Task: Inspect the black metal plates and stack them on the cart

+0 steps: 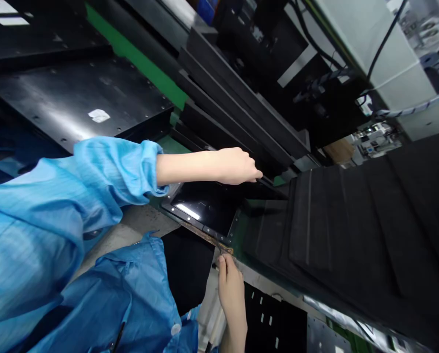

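My left hand reaches across from the left, its blue sleeve pushed up. Its fingers are closed in a pinch at the far edge of a dark glossy panel; what they hold, if anything, is hidden. My right hand comes up from below, with thumb and forefinger closed on a thin dark rod-like tool. The tool's tip lies at the panel's near frame, which has a row of small screws or holes. I cannot make out the tool's exact kind. A brownish worn strip runs along that near edge.
Ribbed black bellows covers fill the right side, and stepped black covers rise behind my left hand. A dark metal plate with a white scrap lies at the upper left. Cables hang at the upper right.
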The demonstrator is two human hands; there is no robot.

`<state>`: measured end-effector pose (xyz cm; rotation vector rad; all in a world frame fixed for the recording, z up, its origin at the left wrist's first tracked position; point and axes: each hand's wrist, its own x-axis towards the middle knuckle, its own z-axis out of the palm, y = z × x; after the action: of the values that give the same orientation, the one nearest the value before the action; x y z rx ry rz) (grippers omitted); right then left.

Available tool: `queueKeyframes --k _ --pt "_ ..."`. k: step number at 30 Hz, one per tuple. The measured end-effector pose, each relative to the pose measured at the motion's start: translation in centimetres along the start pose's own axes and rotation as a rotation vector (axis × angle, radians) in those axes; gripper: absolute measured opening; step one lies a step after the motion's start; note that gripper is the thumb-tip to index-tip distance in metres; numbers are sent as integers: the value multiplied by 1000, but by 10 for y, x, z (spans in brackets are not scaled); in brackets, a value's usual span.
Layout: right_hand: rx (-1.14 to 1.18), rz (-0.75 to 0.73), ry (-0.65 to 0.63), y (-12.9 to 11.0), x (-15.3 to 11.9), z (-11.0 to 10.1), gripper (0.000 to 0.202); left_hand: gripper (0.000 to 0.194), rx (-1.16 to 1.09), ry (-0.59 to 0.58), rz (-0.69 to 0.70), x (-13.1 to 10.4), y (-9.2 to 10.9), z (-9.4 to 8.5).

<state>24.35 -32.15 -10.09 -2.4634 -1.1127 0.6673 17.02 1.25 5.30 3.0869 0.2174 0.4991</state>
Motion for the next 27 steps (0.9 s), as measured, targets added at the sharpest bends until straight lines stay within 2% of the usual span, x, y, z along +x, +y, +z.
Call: queueKeyframes --k 4,7,10,14,18,23,25,27 --pt "169 -112 51 -13 6 -1 45 25 -37 -5 11 3 -5 -1" --pt "171 -145 97 -28 24 3 42 24 -42 31 30 2 -6 1" --pt "41 -245 164 -42 51 12 42 25 -12 15 28 0 -6 6" --pt "-238 -482 226 -57 88 16 39 32 16 -23 17 -2 -9 12" --pt "-373 -616 230 -70 113 4 55 33 -4 -14 3 -1 -13 11" --pt "-508 -914 190 -76 129 -17 52 35 -27 -32 -14 6 -20 6" --pt "-608 -1049 233 -76 129 -23 50 35 -25 -32 -23 9 -23 5" --pt "-650 -1140 339 -78 127 -29 42 36 -33 -31 -32 12 -26 6"
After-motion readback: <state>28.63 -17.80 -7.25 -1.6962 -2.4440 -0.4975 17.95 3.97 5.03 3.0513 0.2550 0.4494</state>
